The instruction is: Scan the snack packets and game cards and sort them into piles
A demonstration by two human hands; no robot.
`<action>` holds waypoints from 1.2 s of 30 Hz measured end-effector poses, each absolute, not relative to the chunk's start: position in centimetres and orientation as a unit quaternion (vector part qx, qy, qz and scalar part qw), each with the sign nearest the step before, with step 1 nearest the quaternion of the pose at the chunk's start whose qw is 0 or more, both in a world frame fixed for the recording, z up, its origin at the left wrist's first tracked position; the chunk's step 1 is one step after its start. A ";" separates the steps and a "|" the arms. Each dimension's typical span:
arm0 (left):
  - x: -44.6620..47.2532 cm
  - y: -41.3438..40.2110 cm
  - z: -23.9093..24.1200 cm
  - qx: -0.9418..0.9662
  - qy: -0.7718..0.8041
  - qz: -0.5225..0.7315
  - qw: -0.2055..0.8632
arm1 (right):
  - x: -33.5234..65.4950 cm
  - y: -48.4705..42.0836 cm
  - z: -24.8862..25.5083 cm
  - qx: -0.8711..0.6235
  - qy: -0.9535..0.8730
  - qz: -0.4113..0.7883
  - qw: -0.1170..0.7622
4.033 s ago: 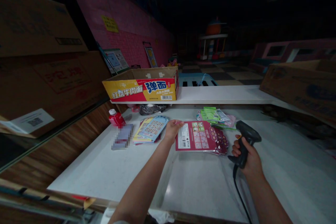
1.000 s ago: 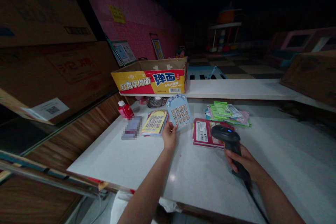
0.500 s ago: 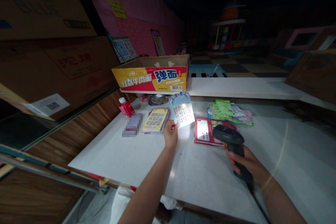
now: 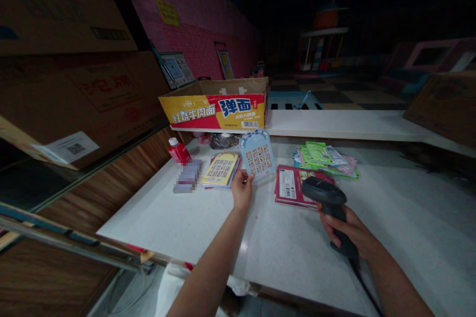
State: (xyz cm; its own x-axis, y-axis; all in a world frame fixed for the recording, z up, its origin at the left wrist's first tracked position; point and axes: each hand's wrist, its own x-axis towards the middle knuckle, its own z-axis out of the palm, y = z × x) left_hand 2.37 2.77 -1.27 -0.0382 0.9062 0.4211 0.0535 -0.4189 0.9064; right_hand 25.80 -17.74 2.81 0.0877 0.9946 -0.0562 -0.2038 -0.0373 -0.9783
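Pinched at its lower left corner, a light blue card (image 4: 259, 157) with an arched top and a grid of small pictures is held up by my left hand (image 4: 242, 189). My right hand (image 4: 344, 232) is wrapped round the grip of a black barcode scanner (image 4: 324, 192), whose head points left toward the card. Just behind the scanner lies a stack of dark red packets (image 4: 288, 185) with a white label, partly hidden by it. To the left of my left hand is a pile of cards with a yellow one (image 4: 221, 169) on top.
Green and pink packets (image 4: 318, 154) lie at the back right of the white table (image 4: 159, 218). A red bottle (image 4: 179, 150) and a blurred-out flat object (image 4: 188, 176) are on the left. A noodle carton (image 4: 219, 111) sits on the raised ledge; large cartons (image 4: 85, 104) are stacked far left.
The bright light on the blue card and the red packets has gone out, so the card's print now shows evenly. Both hands stay nearly in place.
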 end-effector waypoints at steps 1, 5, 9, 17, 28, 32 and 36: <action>2.3 2.8 -1.3 0.598 0.402 0.596 0.354 | 25.8 -17.7 2.7 -0.478 -0.413 0.535 0.560; 2.3 2.9 -1.3 0.599 0.403 0.597 0.349 | 25.8 -17.6 2.7 -0.481 -0.381 0.525 0.589; 2.4 2.8 -1.0 0.593 0.392 0.601 0.364 | 26.5 -17.2 2.9 -0.471 -0.324 0.522 0.633; 2.8 1.8 0.8 0.563 0.329 0.589 0.477 | 28.0 -16.7 3.2 -0.415 -0.238 0.490 0.729; 6.7 3.7 3.7 0.596 0.317 0.491 0.551 | 28.4 -16.5 3.4 -0.389 -0.195 0.465 0.771; 8.3 5.2 3.1 0.712 0.311 0.368 0.511 | 28.6 -16.4 3.3 -0.384 -0.180 0.470 0.774; 9.0 5.4 3.3 0.811 0.383 0.307 0.317 | 28.6 -16.3 3.4 -0.391 -0.193 0.466 0.770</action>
